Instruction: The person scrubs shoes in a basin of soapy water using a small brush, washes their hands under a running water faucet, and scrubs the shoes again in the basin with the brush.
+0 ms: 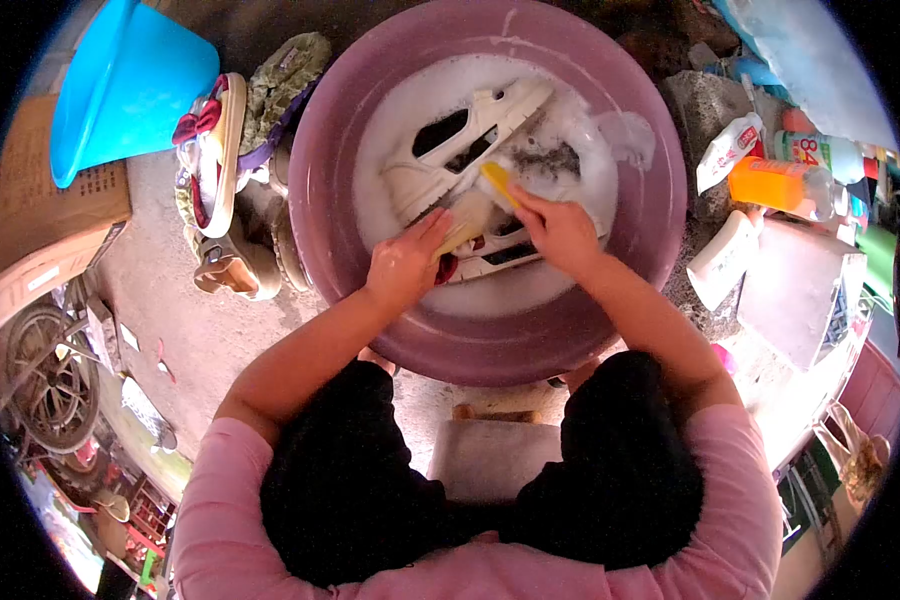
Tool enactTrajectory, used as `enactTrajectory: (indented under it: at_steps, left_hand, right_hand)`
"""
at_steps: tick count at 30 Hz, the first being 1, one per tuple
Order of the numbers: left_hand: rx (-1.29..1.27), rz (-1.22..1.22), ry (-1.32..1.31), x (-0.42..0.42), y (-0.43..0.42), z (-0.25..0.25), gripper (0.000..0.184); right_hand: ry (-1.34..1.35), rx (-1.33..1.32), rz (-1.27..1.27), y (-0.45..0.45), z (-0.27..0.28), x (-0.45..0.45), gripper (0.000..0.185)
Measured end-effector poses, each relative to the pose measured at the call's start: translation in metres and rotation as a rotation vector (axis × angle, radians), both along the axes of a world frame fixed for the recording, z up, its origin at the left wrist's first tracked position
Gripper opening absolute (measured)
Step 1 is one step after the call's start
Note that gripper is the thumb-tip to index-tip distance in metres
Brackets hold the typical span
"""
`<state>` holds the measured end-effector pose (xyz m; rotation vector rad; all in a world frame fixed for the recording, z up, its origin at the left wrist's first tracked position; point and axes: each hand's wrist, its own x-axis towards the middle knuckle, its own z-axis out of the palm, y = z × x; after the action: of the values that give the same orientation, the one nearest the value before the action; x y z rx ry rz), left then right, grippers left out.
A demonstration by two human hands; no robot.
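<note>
A large purple basin [315,190] stands in front of me, holding foamy grey-white water [370,150]. My left hand [408,262] grips a pale cream shoe [467,224] at the near side of the foam; part of it lies behind my fingers. In my right hand [562,234] is a yellow-handled brush [497,183], with its head close to that shoe. The bristles are hard to make out. A white shoe with dark openings [425,165] lies tilted in the suds beyond. Another white strapped shoe [505,257] is partly under the water below my hands.
Left of the basin are a blue bucket [120,90], a cardboard box [55,190], a sandal with a red bow [225,150] and a brown shoe [235,265]. At right are an orange bottle [770,185], a white bottle [730,150] and a white container [722,262].
</note>
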<state>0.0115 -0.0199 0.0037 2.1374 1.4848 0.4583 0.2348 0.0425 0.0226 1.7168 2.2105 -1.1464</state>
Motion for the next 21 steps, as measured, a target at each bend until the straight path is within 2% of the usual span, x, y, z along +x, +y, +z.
enactTrajectory:
  at_steps: [1, 4, 7, 10, 13, 14, 17, 21]
  left_hand:
    - [-0.024, 0.011, 0.030, 0.001, -0.001, -0.005, 0.045]
    - [-0.011, 0.017, 0.031, 0.004, 0.004, -0.001, 0.050]
    - [-0.085, -0.014, 0.070, 0.007, 0.004, 0.011, 0.051]
    - [-0.061, -0.114, 0.001, 0.005, 0.001, 0.020, 0.052]
    - [-0.198, -0.068, -0.070, 0.008, 0.000, 0.009, 0.052]
    - [-0.291, -0.015, -0.080, 0.009, -0.003, 0.003, 0.052]
    - [-0.143, -0.085, -0.062, 0.005, -0.001, -0.005, 0.043]
    - [-0.033, -0.166, 0.068, 0.002, -0.001, -0.012, 0.052]
  right_hand:
    - [-0.047, -0.080, -0.020, 0.011, 0.003, 0.002, 0.039]
    - [0.029, 0.176, -0.161, 0.003, -0.012, -0.005, 0.031]
    - [-0.006, 0.149, -0.201, 0.005, -0.019, -0.001, 0.031]
    - [0.135, 0.173, -0.353, 0.017, -0.054, 0.027, 0.034]
    - [-0.079, 0.050, -0.202, 0.006, -0.038, 0.021, 0.036]
    - [-0.198, -0.058, -0.098, -0.008, -0.006, 0.000, 0.037]
    - [-0.158, -0.004, 0.178, -0.043, 0.012, -0.022, 0.037]
    - [-0.163, 0.026, 0.057, -0.001, -0.004, -0.007, 0.036]
